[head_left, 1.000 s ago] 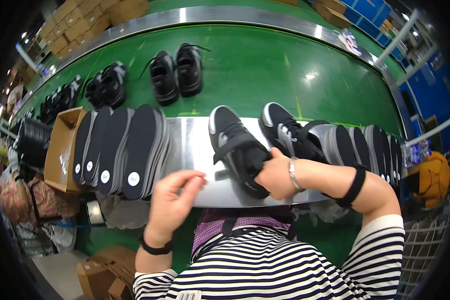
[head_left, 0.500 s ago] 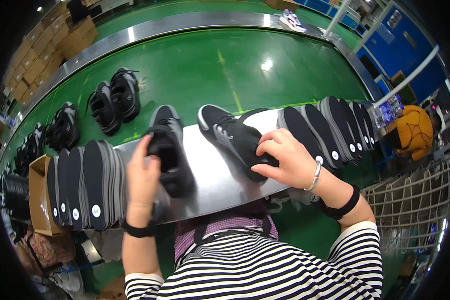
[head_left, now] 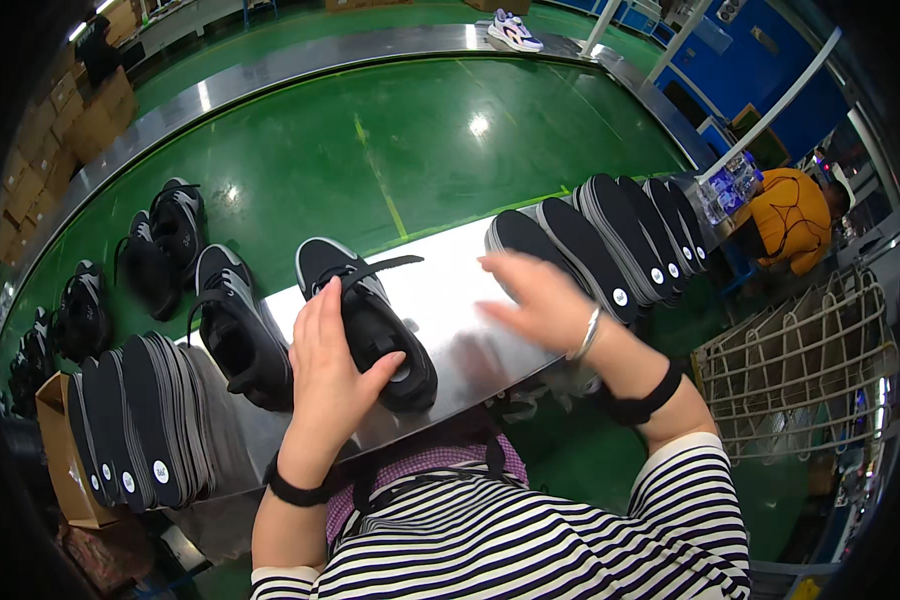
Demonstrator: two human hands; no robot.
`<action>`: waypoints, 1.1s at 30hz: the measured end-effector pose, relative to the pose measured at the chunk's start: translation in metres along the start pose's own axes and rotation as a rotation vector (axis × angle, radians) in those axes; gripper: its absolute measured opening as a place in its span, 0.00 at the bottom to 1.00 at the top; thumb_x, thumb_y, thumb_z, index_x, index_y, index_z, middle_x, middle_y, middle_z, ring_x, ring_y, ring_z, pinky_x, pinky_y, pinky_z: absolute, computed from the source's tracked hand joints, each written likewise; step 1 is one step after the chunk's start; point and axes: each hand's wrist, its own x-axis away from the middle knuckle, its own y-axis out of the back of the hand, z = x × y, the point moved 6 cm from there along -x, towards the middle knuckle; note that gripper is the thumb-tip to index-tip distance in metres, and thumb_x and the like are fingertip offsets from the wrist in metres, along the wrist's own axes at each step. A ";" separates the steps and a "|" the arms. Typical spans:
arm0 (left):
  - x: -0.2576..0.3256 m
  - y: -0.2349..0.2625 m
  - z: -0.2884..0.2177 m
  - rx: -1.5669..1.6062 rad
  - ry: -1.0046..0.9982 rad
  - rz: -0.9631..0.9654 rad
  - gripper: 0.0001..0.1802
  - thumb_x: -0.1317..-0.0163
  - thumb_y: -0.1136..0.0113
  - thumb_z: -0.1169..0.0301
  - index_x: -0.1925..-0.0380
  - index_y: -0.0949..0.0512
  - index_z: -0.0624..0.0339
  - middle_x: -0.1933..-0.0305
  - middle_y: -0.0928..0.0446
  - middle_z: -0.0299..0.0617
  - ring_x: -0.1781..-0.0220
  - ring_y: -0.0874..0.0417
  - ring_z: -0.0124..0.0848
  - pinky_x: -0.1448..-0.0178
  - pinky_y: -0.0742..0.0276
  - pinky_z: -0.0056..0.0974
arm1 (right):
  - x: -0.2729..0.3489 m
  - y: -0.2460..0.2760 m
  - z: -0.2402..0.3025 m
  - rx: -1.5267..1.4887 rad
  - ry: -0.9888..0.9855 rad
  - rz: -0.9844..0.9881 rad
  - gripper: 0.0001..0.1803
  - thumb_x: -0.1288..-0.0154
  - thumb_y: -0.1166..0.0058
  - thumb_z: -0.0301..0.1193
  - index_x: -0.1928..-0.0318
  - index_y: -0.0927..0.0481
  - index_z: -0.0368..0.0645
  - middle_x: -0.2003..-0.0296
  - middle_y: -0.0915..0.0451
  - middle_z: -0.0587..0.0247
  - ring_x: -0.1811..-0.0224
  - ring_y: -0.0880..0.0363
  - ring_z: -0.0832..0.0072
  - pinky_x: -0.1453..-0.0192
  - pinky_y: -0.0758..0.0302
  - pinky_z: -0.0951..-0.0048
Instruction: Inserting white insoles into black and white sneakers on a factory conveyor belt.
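A black lace-up shoe [head_left: 378, 310] with a grey toe edge stands on the shiny metal ledge before me, its toe pointing away. My left hand [head_left: 328, 375] holds it from the left side, fingers along the lacing and thumb over the collar. Left of that hand is a matching shoe [head_left: 238, 335], which it does not touch. My right hand [head_left: 542, 305] is in the air between the held shoe and the black insoles [head_left: 542, 245], blurred, with thumb and fingers apart and nothing visible in it.
More insole stacks [head_left: 160, 420] stand at the left beside a cardboard box [head_left: 65, 455]. Several black shoes [head_left: 165, 240] are on the green belt [head_left: 300, 160]. A white shoe [head_left: 515, 32] is on the far rail. To the right are plastic bottles [head_left: 732, 182], a person in orange [head_left: 790, 215] and a net-sided rack [head_left: 790, 385].
My left hand has gone from the left shoe to the right shoe. My right hand has let go of that shoe and moved toward the insoles. The scene has shifted left in view.
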 end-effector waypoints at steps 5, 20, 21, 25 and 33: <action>-0.009 -0.010 0.014 -0.024 0.085 -0.059 0.42 0.66 0.38 0.77 0.44 0.43 0.65 0.52 0.33 0.51 0.48 0.35 0.46 0.44 0.40 0.41 | 0.029 0.045 -0.128 0.470 -0.629 -0.017 0.23 0.54 0.41 0.40 0.59 0.30 0.42 0.60 0.26 0.55 0.55 0.28 0.58 0.51 0.31 0.62; -0.015 -0.006 0.028 0.120 0.188 -0.150 0.26 0.64 0.40 0.78 0.58 0.33 0.64 0.63 0.29 0.47 0.58 0.28 0.41 0.54 0.31 0.38 | 0.071 0.028 -0.178 0.375 -0.854 0.063 0.43 0.61 0.40 0.39 0.42 0.46 0.51 0.55 0.29 0.49 0.51 0.29 0.57 0.49 0.34 0.54; -0.015 -0.007 0.028 0.124 0.189 -0.149 0.26 0.64 0.40 0.78 0.58 0.33 0.64 0.63 0.29 0.47 0.58 0.28 0.41 0.54 0.31 0.38 | 0.072 0.028 -0.178 0.396 -0.859 0.047 0.43 0.61 0.40 0.39 0.42 0.46 0.51 0.55 0.29 0.49 0.51 0.29 0.57 0.49 0.34 0.54; -0.016 -0.005 0.028 0.152 0.177 -0.137 0.27 0.63 0.41 0.78 0.57 0.32 0.63 0.64 0.29 0.46 0.60 0.28 0.38 0.57 0.31 0.36 | 0.068 0.027 -0.175 0.433 -0.848 0.014 0.44 0.61 0.40 0.40 0.41 0.46 0.50 0.55 0.29 0.48 0.52 0.28 0.56 0.49 0.33 0.55; -0.019 0.008 0.007 -0.006 -0.183 -0.192 0.21 0.67 0.35 0.76 0.70 0.33 0.60 0.64 0.30 0.47 0.57 0.30 0.45 0.55 0.32 0.41 | 0.053 0.038 -0.175 0.376 -0.669 -0.046 0.42 0.58 0.39 0.45 0.43 0.41 0.45 0.54 0.28 0.47 0.51 0.29 0.54 0.49 0.32 0.59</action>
